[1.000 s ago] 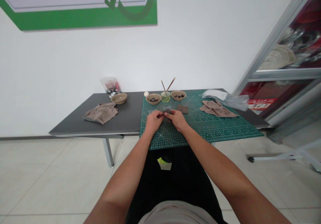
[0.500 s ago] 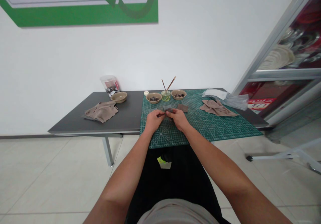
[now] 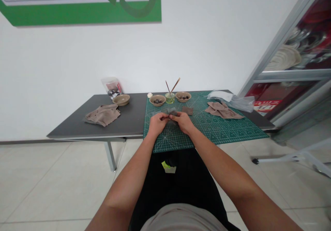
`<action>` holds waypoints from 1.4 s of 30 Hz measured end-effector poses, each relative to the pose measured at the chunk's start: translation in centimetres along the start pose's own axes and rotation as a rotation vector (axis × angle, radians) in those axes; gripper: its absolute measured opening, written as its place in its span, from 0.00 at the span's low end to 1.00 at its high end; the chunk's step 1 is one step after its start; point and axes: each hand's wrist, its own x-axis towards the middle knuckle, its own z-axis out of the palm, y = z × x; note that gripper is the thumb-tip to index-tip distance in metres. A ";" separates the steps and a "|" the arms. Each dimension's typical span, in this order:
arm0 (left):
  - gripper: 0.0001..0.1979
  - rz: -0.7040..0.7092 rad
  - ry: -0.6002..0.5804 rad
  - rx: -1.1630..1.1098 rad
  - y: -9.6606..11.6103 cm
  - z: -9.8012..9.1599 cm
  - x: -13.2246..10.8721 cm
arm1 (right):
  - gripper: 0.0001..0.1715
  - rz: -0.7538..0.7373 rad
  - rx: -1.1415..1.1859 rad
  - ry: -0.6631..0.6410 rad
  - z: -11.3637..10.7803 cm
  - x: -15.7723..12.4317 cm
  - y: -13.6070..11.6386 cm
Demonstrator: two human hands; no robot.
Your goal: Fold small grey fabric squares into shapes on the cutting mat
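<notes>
Over the green cutting mat (image 3: 165, 141), my left hand (image 3: 157, 123) and my right hand (image 3: 184, 121) meet with fingertips pinched together. What they pinch is small, dark and mostly hidden by the fingers. A thin grey square piece (image 3: 171, 111) shows just behind the fingertips; whether it is held or lies on the mat, I cannot tell. Beside my right hand lies a flat brown square piece (image 3: 187, 111). Behind the hands stand two tan bowls, the left bowl (image 3: 157, 96) and the right bowl (image 3: 183, 93), both holding small dark pieces.
Two thin sticks stand in a greenish glass jar (image 3: 170, 100) between the bowls. Leftward are a crumpled brown cloth (image 3: 103, 114), another tan bowl (image 3: 121, 103) and a clear plastic tub (image 3: 112, 86). Rightward lie a second brown cloth (image 3: 222, 110) and a clear plastic bag (image 3: 240, 102).
The view has shifted slightly. My hands stay together at the same place, with only a slight change at the fingertips.
</notes>
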 end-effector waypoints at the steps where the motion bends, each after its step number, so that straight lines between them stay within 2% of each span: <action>1: 0.05 0.029 -0.009 0.040 0.0 0.1 0.0 | 0.21 -0.023 -0.052 0.008 0.1 0.0 0.0; 4: 0.08 0.112 -0.031 0.139 -0.1 0.3 0.0 | 0.19 -0.071 -0.185 0.058 0.3 -0.1 -0.2; 6: 0.08 0.112 -0.020 0.137 -0.2 0.3 0.0 | 0.19 -0.052 -0.144 0.061 0.5 -0.2 -0.4; 10: 0.05 0.038 0.012 0.020 -0.3 0.0 0.1 | 0.21 0.002 0.022 0.011 0.3 -0.2 -0.4; 17: 0.03 -0.127 -0.029 -0.291 -0.8 0.3 0.1 | 0.22 0.018 0.076 -0.008 0.0 0.1 -0.1; 20: 0.02 -0.049 -0.013 -0.300 -1.1 0.4 0.2 | 0.21 -0.022 0.065 -0.040 0.0 0.1 -0.2; 24: 0.01 0.118 0.067 -0.161 -0.8 0.2 0.4 | 0.21 0.011 -0.043 -0.075 -0.2 -0.2 -0.4; 27: 0.04 0.163 0.019 -0.039 -0.2 0.0 0.2 | 0.22 0.005 -0.063 -0.082 -0.1 -0.3 -0.6; 32: 0.05 0.143 -0.039 0.074 0.2 0.1 -0.3 | 0.21 -0.009 -0.027 -0.083 0.0 -0.4 -0.6; 42: 0.01 0.067 -0.042 -0.176 -0.5 -0.1 0.0 | 0.22 0.059 0.133 -0.069 -0.2 -0.3 -0.6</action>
